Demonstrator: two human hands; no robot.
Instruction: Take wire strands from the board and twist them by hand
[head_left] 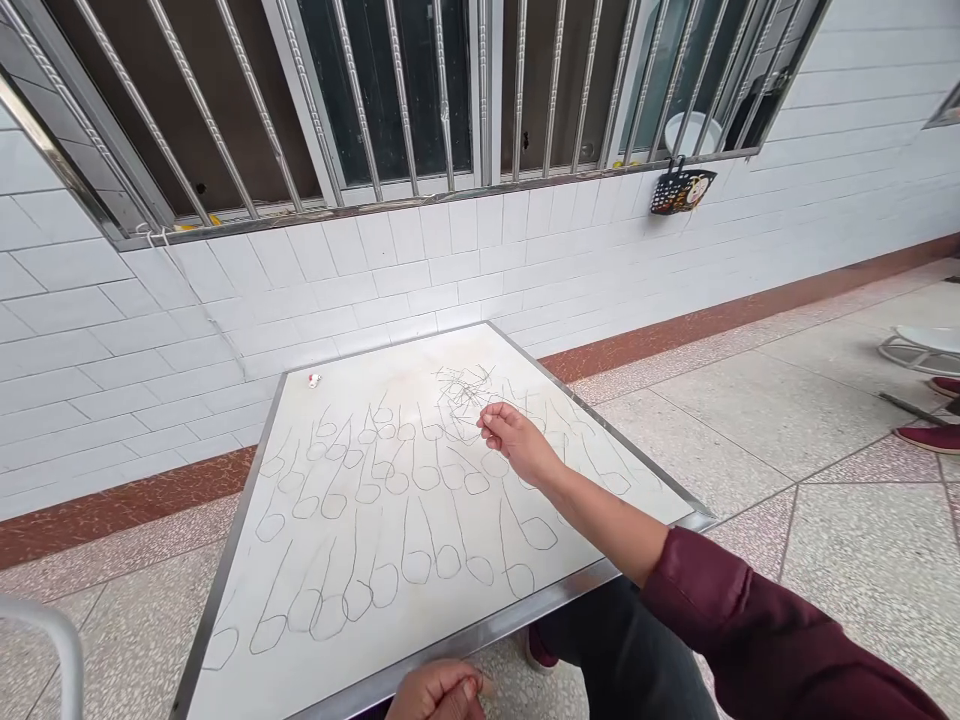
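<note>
My right hand [516, 440] reaches over the white table, its thumb and fingers closed in a pinch beside a loose pile of thin, dark wire pieces [463, 388]. Whatever is between those fingertips, if anything, is too small to make out. Rows of thin wires bent into a round loop with a long straight tail, such as one wire loop [417, 567], lie across the tabletop. My left hand [441, 692] is low at the table's near edge, partly cut off by the frame. Its thumb and fingers are pressed together, and their contents cannot be made out.
The metal-edged white table [300, 660] stands against a tiled wall [420, 290] below barred windows. A tiny red-and-white object [314, 380] sits at its far left corner. A patterned basket [681, 190] hangs from the bars. Another person's shoe [928, 439] shows at right.
</note>
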